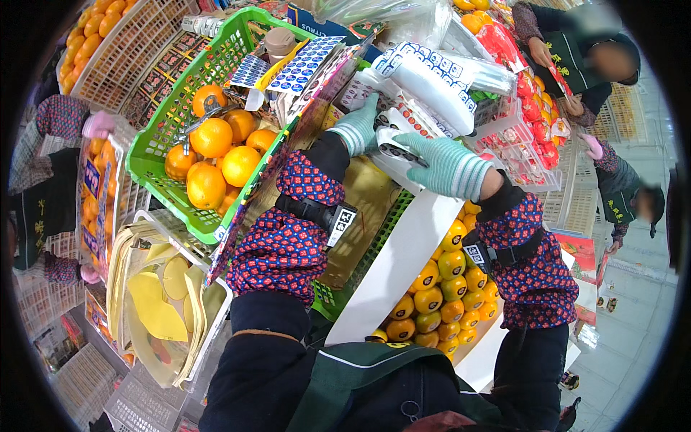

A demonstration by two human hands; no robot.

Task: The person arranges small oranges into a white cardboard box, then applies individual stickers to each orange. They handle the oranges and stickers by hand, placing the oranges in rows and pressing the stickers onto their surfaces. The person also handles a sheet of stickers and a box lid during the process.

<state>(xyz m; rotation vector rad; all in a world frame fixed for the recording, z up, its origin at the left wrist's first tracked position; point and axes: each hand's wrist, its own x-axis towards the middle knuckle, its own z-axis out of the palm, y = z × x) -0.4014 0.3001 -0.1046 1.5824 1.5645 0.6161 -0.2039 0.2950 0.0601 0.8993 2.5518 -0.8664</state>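
Observation:
My left hand [357,128] wears a pale green and white striped knitted glove. It is at the sticker sheets [360,93] in an open-topped box, and some fingertips are hidden, so its grip is unclear. My right hand [451,166], gloved alike, grips a white backing strip of dark oval stickers [397,144]. Close beyond it lie a strip of red round stickers [413,116] and a large white roll with blue-printed labels [432,81]. Below my right wrist, stickered orange fruits [452,264] sit in rows in a carton with a white flap [386,254].
A green plastic basket [156,162] at left holds loose oranges [211,137] and blue sticker sheets [305,65]. Nearer stands a white crate [224,302] with yellowish sheets [156,302]. Clear plastic boxes [499,121] and red-wrapped fruits [532,108] lie right. Several co-workers stand around.

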